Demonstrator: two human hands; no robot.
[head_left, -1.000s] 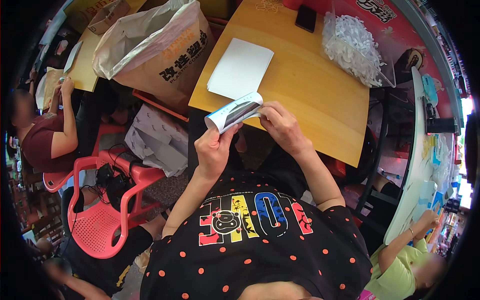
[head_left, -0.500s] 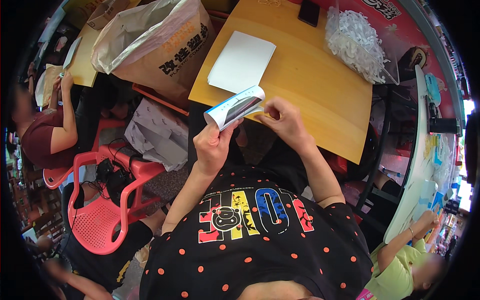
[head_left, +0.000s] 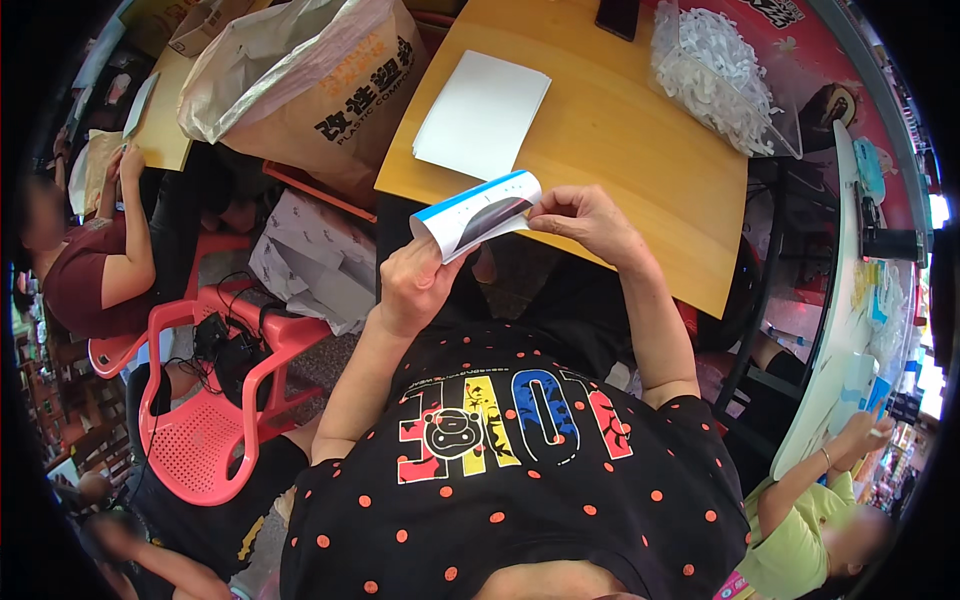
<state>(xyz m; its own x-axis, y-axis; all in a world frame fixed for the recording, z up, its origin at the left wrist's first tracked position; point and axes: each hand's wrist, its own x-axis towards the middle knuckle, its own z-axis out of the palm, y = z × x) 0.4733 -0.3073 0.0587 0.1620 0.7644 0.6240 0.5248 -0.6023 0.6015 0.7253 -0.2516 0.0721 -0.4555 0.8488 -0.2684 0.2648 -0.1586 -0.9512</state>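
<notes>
Clamps a curled printed sheet (head_left: 478, 212), at 12 o'clock from the view's centre, in the left hand (head_left: 413, 283) at its 7 o'clock edge, and pinches its 3 o'clock end with the right hand (head_left: 588, 225). Has a white paper stack (head_left: 482, 112) on the yellow table (head_left: 620, 150) at 12 o'clock from that sheet, white strips (head_left: 712, 85) at 2, an open sack (head_left: 310, 115) at 10.

- curled sheet (head_left: 468, 212): white, with a bright blue band along its upper edge and a dark grey printed patch
- stack of paper (head_left: 482, 112): plain white
- table (head_left: 622, 160): warm yellow-tan
- shirt (head_left: 545, 492): black, scattered with orange-red dots, with large chest lettering in red, yellow and blue
- chair (head_left: 192, 457): coral pink, one panel patterned with small holes
- sack (head_left: 285, 125): beige, printed in orange and black
</notes>
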